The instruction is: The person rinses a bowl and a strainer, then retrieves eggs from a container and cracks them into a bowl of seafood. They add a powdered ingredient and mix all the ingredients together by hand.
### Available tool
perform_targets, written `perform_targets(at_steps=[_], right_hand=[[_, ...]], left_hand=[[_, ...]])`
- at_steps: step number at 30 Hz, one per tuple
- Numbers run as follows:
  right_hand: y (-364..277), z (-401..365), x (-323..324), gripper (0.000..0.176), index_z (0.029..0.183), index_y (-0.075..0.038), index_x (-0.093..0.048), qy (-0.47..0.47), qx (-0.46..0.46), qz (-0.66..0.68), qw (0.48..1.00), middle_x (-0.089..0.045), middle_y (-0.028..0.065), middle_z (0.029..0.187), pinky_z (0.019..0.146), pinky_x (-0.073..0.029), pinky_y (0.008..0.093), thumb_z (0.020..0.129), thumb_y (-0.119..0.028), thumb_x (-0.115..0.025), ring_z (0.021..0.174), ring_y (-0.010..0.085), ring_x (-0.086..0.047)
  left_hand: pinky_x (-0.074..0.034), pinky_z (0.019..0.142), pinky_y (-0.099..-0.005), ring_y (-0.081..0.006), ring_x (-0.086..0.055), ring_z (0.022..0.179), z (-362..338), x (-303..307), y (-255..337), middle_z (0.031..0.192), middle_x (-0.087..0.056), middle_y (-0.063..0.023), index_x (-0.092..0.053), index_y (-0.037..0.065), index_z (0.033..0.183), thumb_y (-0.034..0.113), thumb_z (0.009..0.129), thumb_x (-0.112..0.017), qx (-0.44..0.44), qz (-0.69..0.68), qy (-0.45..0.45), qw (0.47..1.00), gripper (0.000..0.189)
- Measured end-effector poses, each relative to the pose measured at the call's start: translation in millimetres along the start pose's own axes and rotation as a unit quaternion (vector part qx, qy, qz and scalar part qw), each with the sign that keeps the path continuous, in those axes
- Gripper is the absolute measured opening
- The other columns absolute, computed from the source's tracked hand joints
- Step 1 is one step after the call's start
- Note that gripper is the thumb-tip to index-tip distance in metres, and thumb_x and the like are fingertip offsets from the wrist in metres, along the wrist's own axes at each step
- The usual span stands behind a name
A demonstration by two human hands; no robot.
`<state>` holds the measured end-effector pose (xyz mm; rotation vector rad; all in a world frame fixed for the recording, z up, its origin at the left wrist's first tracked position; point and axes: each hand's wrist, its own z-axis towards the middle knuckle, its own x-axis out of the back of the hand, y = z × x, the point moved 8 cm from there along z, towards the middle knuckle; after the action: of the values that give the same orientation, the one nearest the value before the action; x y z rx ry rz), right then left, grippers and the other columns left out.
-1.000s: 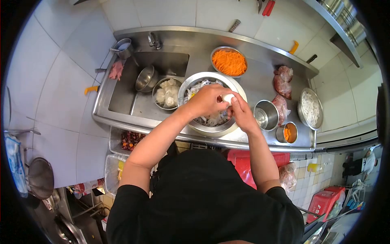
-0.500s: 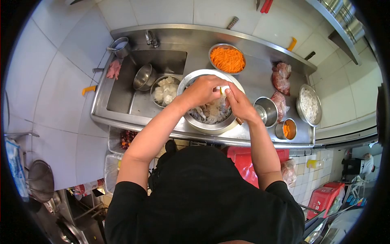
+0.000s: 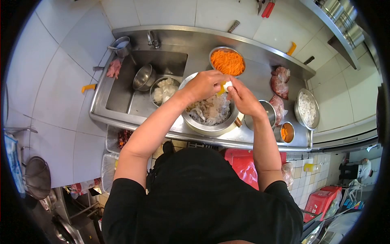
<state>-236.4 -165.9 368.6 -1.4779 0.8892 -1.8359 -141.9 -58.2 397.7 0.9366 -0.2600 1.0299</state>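
Observation:
My left hand (image 3: 204, 85) and my right hand (image 3: 245, 96) meet above a metal bowl (image 3: 190, 123), fingers curled around a white eggshell (image 3: 228, 85). Yellow yolk (image 3: 222, 88) shows at the opened shell, between the two hands. Inside the bowl lies greyish, raw-looking seafood (image 3: 208, 113), with a pale, glossy patch on top. The hands partly cover the bowl's far side. A brown handle-like piece (image 3: 238, 122) sticks out at the bowl's right edge.
Beyond the bowl stands a bowl of shredded carrot (image 3: 227, 62). To the left are a sink (image 3: 122, 95) and a bowl with pale pieces (image 3: 165, 90). On the right are bagged meat (image 3: 280, 83), a metal pot (image 3: 266, 113), a carrot cup (image 3: 287, 132) and a bowl of white strips (image 3: 307, 107).
The eggshell has opened wider and more yolk shows between my hands. My right hand has shifted slightly right. The glossy patch on the seafood is more visible.

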Motion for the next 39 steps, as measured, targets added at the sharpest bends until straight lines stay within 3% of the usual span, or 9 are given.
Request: perform_targets(at_steps=[7, 12, 18, 22, 23, 26, 32, 37, 39], right_hand=[[-27.4, -1.0, 10.5, 0.051, 0.148, 0.004, -0.042, 0.084, 0.056, -0.152, 0.983, -0.055, 0.0306, 0.13, 0.105, -0.042, 0.0454, 0.104, -0.019, -0.055, 0.12, 0.0436, -0.054], [-14.0, 6.3, 14.9, 0.048, 0.145, 0.001, -0.045, 0.185, -0.023, -0.029, 0.982, -0.062, 0.0235, 0.12, 0.091, -0.051, 0.0393, 0.104, -0.021, -0.058, 0.103, 0.0326, -0.065], [-16.1, 19.3, -29.5, 0.039, 0.136, -0.002, -0.048, 0.12, -0.03, 0.209, 0.97, -0.063, 0.0113, 0.113, 0.08, -0.053, 0.0309, 0.105, -0.024, -0.058, 0.09, 0.015, -0.064], [-15.8, 18.8, -37.3, 0.037, 0.132, -0.003, -0.055, 0.082, -0.004, 0.048, 0.995, -0.065, 0.0183, 0.117, 0.09, -0.053, 0.0385, 0.103, -0.025, -0.061, 0.105, 0.0285, -0.065], [-13.2, 17.8, -32.5, 0.051, 0.137, -0.005, -0.057, 0.054, 0.004, -0.078, 0.996, -0.056, 0.029, 0.136, 0.104, -0.048, 0.0462, 0.095, -0.032, -0.069, 0.125, 0.0388, -0.057], [21.9, 11.3, -57.2, 0.085, 0.153, -0.014, -0.044, -0.076, -0.02, -0.244, 0.967, -0.033, 0.0309, 0.158, 0.114, -0.04, 0.0495, 0.082, -0.043, -0.081, 0.138, 0.0477, -0.045], [37.0, 22.6, -116.6, 0.135, 0.164, -0.031, -0.017, -0.229, -0.182, -0.348, 0.891, -0.01, 0.0275, 0.168, 0.112, -0.044, 0.0528, 0.055, -0.034, -0.097, 0.139, 0.0604, -0.035], [67.4, 37.1, -108.8, 0.07, 0.138, -0.017, -0.058, -0.123, -0.162, -0.271, 0.941, -0.033, 0.0288, 0.157, 0.103, -0.052, 0.0451, 0.072, -0.004, -0.077, 0.116, 0.0469, -0.062], [73.8, 43.3, -91.7, 0.066, 0.136, -0.015, -0.06, -0.141, -0.156, -0.258, 0.943, -0.037, 0.0285, 0.154, 0.102, -0.052, 0.0456, 0.073, -0.004, -0.075, 0.117, 0.0468, -0.061]], left_hand=[[-0.058, 0.087, -0.0395, -0.0333, -0.071, 0.097, 10.5, 6.8, 7.5, 0.113, -0.073, -0.0144, -0.073, 0.007, 0.118, 0.001, 0.084, -0.067, 0.022, 0.017, -0.007, 1.0, 0.035], [-0.057, 0.089, -0.0401, -0.0345, -0.071, 0.1, 15.6, 20.5, 19.6, 0.115, -0.071, -0.0153, -0.072, 0.005, 0.12, 0.004, 0.084, -0.07, 0.009, 0.007, 0.045, 0.999, 0.036], [-0.058, 0.091, -0.0374, -0.0322, -0.07, 0.106, -0.8, 42.4, 18.7, 0.121, -0.069, -0.0156, -0.069, 0.004, 0.125, 0.008, 0.08, -0.078, 0.059, 0.035, -0.009, 0.998, 0.046], [-0.058, 0.097, -0.0351, -0.021, -0.068, 0.112, -51.7, 90.3, -3.9, 0.127, -0.067, -0.0105, -0.068, 0.005, 0.13, 0.006, 0.08, -0.082, 0.196, -0.055, 0.049, 0.978, 0.052], [-0.058, 0.098, -0.0351, -0.0205, -0.067, 0.114, -68.7, 107.8, -4.2, 0.129, -0.065, -0.0102, -0.068, 0.005, 0.129, 0.005, 0.08, -0.082, 0.221, -0.058, 0.069, 0.971, 0.051], [-0.056, 0.099, -0.033, -0.0202, -0.065, 0.116, -142.3, 165.0, -21.1, 0.128, -0.064, -0.0103, -0.065, 0.003, 0.132, 0.003, 0.083, -0.081, 0.284, -0.09, 0.163, 0.941, 0.052], [-0.052, 0.094, -0.029, -0.0165, -0.064, 0.106, -338.2, 250.1, -55.0, 0.118, -0.067, -0.0094, -0.06, 0.0, 0.137, 0.003, 0.086, -0.078, 0.489, -0.065, 0.319, 0.809, 0.054], [-0.051, 0.093, -0.0296, -0.0168, -0.064, 0.104, -499.0, 263.1, -112.0, 0.116, -0.068, -0.0093, -0.061, 0.0, 0.136, 0.005, 0.087, -0.077, 0.556, -0.032, 0.385, 0.736, 0.051], [-0.051, 0.093, -0.0296, -0.0177, -0.065, 0.101, -568.1, 254.3, -142.5, 0.113, -0.069, -0.0098, -0.063, -0.001, 0.134, 0.004, 0.086, -0.078, 0.628, -0.02, 0.396, 0.67, 0.051]])
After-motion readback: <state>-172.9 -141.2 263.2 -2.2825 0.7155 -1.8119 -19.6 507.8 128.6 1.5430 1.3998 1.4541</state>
